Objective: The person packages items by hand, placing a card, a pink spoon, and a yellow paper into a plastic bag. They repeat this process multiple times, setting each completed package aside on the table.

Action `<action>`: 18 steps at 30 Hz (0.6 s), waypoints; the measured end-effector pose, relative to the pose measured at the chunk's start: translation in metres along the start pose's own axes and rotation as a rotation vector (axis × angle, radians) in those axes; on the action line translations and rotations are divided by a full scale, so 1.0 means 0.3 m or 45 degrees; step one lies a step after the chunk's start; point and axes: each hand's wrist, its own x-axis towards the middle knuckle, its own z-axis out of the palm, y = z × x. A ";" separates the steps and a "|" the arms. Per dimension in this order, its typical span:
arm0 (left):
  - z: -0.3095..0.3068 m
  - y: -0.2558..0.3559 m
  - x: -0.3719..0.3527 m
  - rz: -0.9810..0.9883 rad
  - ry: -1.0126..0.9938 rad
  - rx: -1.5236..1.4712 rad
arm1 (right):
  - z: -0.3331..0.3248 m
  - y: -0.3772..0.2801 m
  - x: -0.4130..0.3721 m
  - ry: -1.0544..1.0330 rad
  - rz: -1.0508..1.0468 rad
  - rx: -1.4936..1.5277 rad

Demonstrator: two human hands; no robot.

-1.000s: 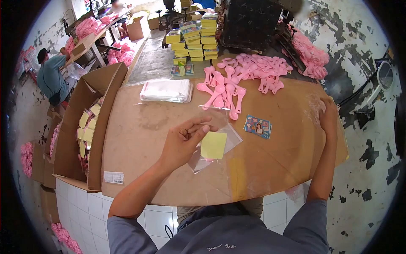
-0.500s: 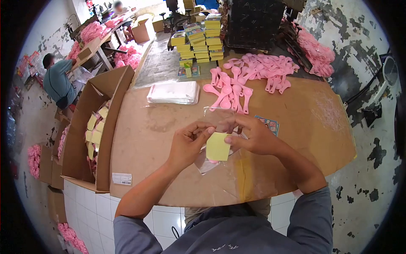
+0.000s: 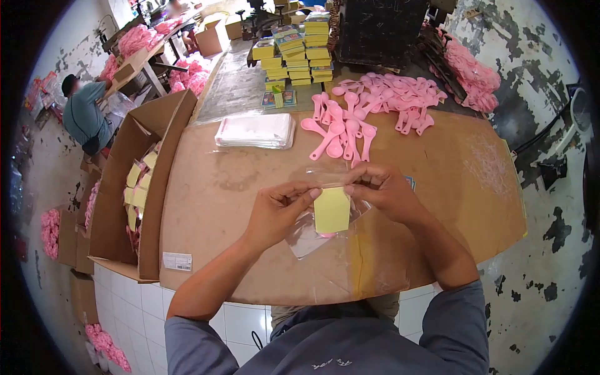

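Observation:
Between my two hands is a clear plastic bag (image 3: 301,242) with a pale yellow card (image 3: 332,211) inside it. A bit of something pink shows below the card's lower edge. My left hand (image 3: 284,209) pinches the bag near the card's upper left corner. At the upper right corner, the thumb and fingers of my right hand (image 3: 378,190) grip it too. The bag's upper part reaches beyond my fingertips towards the pink spoons (image 3: 337,134). A printed card (image 3: 410,182) lies mostly hidden behind my right hand.
A stack of clear bags (image 3: 255,131) lies at the back left, with piled yellow-edged cards (image 3: 300,56) beyond. More pink spoons (image 3: 400,94) are heaped at the back right. Left of the table stands a cardboard box (image 3: 153,234) holding packed pieces. A co-worker (image 3: 86,112) sits further left.
My right hand has shifted to the card's upper right corner, its fingers now pinched at the bag. The card has moved slightly right and sits straighter.

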 end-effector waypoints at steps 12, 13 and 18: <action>-0.039 -0.027 0.016 0.072 -0.129 0.067 | -0.046 -0.002 -0.002 -0.077 -0.136 -0.212; -0.043 -0.028 0.016 0.048 -0.137 0.016 | -0.052 0.001 -0.003 -0.088 -0.149 -0.250; -0.033 -0.029 0.021 -0.099 -0.120 -0.239 | -0.045 -0.017 -0.003 -0.081 -0.140 -0.143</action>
